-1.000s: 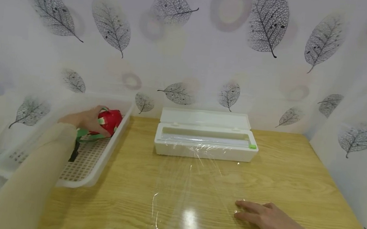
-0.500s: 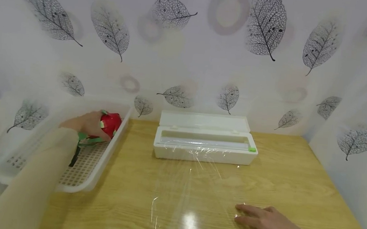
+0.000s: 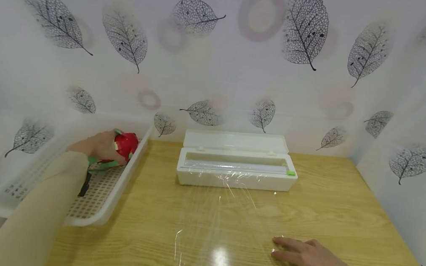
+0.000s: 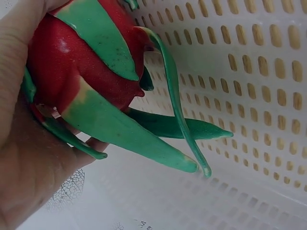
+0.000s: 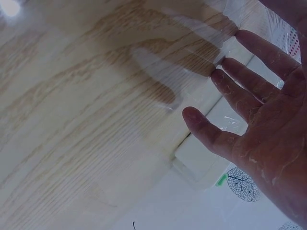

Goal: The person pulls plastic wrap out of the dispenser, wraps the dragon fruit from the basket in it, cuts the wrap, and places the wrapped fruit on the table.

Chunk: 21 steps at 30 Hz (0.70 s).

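A red dragon fruit (image 3: 126,143) with long green scales is in my left hand (image 3: 99,145), inside the white basket at the left. In the left wrist view my fingers curl round the dragon fruit (image 4: 53,57), its scales pointing toward the perforated basket wall. My right hand (image 3: 323,261) lies low over the table at the right edge of a sheet of cling film (image 3: 205,221). The right wrist view has the right hand (image 5: 273,124) with fingers straight and spread, fingertips at the film. That film runs from a white cling film dispenser (image 3: 235,181) toward me.
The dispenser's lid (image 3: 235,141) stands up behind it, and a green slider (image 3: 290,173) sits at its right end. A black object (image 3: 84,185) lies in the white basket (image 3: 109,206), partly behind my left arm. A leaf-patterned sheet (image 3: 219,66) backs the wooden table (image 3: 343,203).
The head view has tilted slightly, so everything sits a little lower than a second ago. My left hand keeps its grip on the dragon fruit; the right hand stays at the film.
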Each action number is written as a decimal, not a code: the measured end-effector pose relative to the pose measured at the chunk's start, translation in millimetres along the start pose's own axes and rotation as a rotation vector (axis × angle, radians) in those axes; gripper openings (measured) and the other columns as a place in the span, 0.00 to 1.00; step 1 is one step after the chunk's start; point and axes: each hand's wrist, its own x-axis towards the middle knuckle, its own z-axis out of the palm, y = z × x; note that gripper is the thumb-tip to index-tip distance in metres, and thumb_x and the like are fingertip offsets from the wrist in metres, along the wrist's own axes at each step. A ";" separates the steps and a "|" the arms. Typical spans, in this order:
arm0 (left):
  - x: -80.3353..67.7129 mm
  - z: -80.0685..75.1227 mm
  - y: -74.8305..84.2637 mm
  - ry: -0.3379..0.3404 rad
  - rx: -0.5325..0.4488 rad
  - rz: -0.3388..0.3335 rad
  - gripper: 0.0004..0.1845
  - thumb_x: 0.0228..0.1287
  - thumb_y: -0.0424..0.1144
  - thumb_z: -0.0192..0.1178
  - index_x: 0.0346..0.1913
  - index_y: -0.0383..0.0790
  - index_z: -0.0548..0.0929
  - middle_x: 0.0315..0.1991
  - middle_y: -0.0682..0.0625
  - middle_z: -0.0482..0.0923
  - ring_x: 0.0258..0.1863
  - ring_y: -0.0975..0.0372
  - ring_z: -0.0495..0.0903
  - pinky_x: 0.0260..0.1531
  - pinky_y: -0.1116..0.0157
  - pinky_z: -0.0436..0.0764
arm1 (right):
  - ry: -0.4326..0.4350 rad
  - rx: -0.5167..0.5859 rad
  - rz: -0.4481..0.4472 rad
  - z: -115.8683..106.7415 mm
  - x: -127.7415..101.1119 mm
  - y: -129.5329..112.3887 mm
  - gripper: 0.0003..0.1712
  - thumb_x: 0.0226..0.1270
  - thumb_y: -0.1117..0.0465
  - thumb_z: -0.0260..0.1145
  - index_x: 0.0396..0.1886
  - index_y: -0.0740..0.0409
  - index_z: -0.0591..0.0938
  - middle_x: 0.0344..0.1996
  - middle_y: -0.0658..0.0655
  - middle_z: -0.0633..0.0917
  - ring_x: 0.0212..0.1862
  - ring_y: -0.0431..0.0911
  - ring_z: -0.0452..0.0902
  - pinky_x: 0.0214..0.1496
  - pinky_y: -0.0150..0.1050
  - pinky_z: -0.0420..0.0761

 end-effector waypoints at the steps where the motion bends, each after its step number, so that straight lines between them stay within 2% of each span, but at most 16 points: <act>1: -0.7 -0.1 -0.5 0.007 -0.003 0.002 0.47 0.46 0.55 0.76 0.62 0.27 0.68 0.49 0.35 0.81 0.45 0.50 0.81 0.46 0.53 0.83 | 0.002 0.000 -0.001 -0.3 0.1 0.0 0.38 0.61 0.30 0.66 0.67 0.40 0.78 0.64 0.55 0.82 0.56 0.48 0.84 0.40 0.42 0.78; 9: -6.5 -1.3 -8.1 0.048 -0.020 0.007 0.51 0.45 0.53 0.78 0.65 0.27 0.64 0.48 0.33 0.81 0.43 0.49 0.81 0.42 0.56 0.84 | -0.007 0.002 0.001 -2.4 1.5 -1.3 0.38 0.61 0.29 0.66 0.68 0.40 0.78 0.64 0.55 0.82 0.57 0.48 0.84 0.40 0.42 0.78; 15: -10.5 -10.7 -2.3 0.085 0.014 0.009 0.51 0.42 0.53 0.78 0.64 0.28 0.66 0.49 0.33 0.81 0.44 0.47 0.82 0.43 0.53 0.85 | -0.006 -0.018 -0.003 -1.8 1.2 -0.9 0.38 0.61 0.30 0.67 0.67 0.40 0.78 0.63 0.55 0.82 0.57 0.49 0.83 0.40 0.42 0.79; 21: -13.7 -18.9 1.1 0.098 0.026 0.012 0.50 0.44 0.53 0.78 0.64 0.28 0.65 0.49 0.32 0.80 0.46 0.45 0.81 0.43 0.51 0.85 | -0.008 -0.024 0.000 -0.6 0.7 -0.5 0.39 0.60 0.29 0.66 0.67 0.40 0.78 0.63 0.56 0.82 0.56 0.49 0.83 0.39 0.42 0.78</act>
